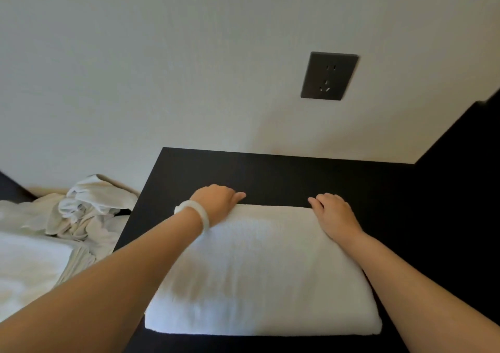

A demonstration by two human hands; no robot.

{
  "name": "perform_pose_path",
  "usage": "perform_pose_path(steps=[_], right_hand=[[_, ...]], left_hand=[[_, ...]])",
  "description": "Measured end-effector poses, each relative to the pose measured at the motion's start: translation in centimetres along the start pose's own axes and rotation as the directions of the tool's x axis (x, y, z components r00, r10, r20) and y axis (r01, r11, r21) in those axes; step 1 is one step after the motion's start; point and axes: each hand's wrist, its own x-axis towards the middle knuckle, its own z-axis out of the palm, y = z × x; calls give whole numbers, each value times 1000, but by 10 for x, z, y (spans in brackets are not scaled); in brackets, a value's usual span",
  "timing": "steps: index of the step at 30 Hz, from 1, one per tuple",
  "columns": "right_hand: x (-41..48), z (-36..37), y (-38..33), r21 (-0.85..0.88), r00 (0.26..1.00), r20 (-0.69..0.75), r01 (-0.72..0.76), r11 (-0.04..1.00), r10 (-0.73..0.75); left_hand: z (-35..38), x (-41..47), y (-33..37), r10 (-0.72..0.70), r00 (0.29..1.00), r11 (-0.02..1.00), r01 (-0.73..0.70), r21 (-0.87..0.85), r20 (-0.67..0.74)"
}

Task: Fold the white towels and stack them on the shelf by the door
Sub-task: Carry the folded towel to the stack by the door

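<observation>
On shelf [270, 174] | towel [257, 271]; left hand [216, 201], right hand [332, 214] grip far edge

Reaching forward with both arms, gripping the folded towel [259, 268] along its far edge: left hand [216, 201] at the far-left corner, right hand [334, 214] at the far-right corner, fingers curled over.
</observation>
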Motion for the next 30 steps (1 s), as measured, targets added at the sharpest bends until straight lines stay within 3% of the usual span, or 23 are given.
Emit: perform_pose_path(steps=[4, 6, 8, 9, 11, 13, 14, 17, 19, 22, 25, 28, 30], right_hand=[[-1, -4, 0, -35, 999, 33, 11, 999, -10], [-6, -9, -6, -174, 1000, 7, -23, 984, 25], [-18, -10, -18, -312, 983, -181, -47, 949, -11], [-28, -6, -30, -314, 956, -279, -3, 949, -89], [-52, 11, -58, -268, 882, -378, 187, 945, -281], [-70, 37, -76, -254, 866, -307, 325, 911, -394], [-75, 46, -80, -248, 891, -222, 341, 907, -395], [-72, 52, -72, -254, 921, -30, 370, 894, -389], [-69, 46, -53, -292, 920, 21, 380, 877, -392], [-68, 26, -24, -334, 965, 23, 253, 908, -260], [-61, 12, -6, -350, 997, 63, 65, 935, -46], [-49, -8, 1, -286, 971, 65, -202, 937, 229], [-49, -23, -8, -335, 956, -5, -277, 901, 292]], left_hand=[[0, 21, -1, -104, 995, 995, 104, -13, -2], [-2, 17, -9, -195, 971, 979, 201, 33, -140], [-1, 2, -15, -243, 909, 949, 296, 113, -340], [3, -8, -10, -218, 878, 945, 298, 132, -427], [22, -30, 19, -9, 845, 991, 78, 107, -534], [47, -48, 43, 201, 839, 979, -167, 112, -505], [56, -53, 45, 226, 885, 974, -205, 96, -406], [69, -53, 21, 117, 981, 993, -110, 52, -154], [72, -52, 3, 73, 984, 994, -59, 91, -162], [72, -53, -18, -45, 981, 992, 65, 104, -188], [69, -58, -34, -148, 973, 989, 147, -16, -177], [55, -60, -44, -266, 959, 961, 255, -111, -97], [48, -66, -35, -312, 937, 950, 310, -39, -155]])
